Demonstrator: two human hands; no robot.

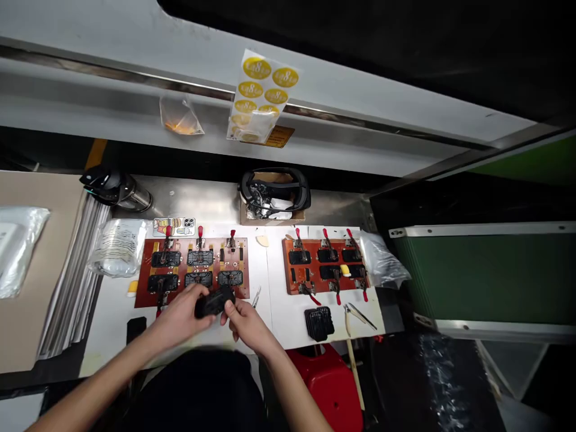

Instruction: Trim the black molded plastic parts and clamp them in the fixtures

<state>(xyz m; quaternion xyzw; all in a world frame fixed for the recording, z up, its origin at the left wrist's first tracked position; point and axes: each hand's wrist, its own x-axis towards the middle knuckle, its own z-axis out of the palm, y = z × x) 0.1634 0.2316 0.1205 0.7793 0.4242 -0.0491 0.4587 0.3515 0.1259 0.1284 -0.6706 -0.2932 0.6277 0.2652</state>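
Between both hands, over the front edge of the left fixture board, is a black plastic part (pixel 215 302). My left hand (pixel 186 309) is closed on its left end, thumb and fingers on either side. My right hand (pixel 240 315) pinches its right end. Just behind them lies the brown fixture board (pixel 144 270), with red-handled toggle clamps and several black parts in its slots; its upper right slot has no part. A second fixture board (pixel 292 287) with similar clamps and black parts lies to the right. Its lower left slot bears no part.
Tweezers (pixel 257 297) lie between the boards. Stacked black parts (pixel 319 324) and cutting pliers (pixel 355 316) are at the front right. Behind stands a cardboard box (pixel 272 221) with a black headset on it. Plastic bags (pixel 117 246) and a flask (pixel 132 195) are left; a red stool (pixel 335 390) stands below.
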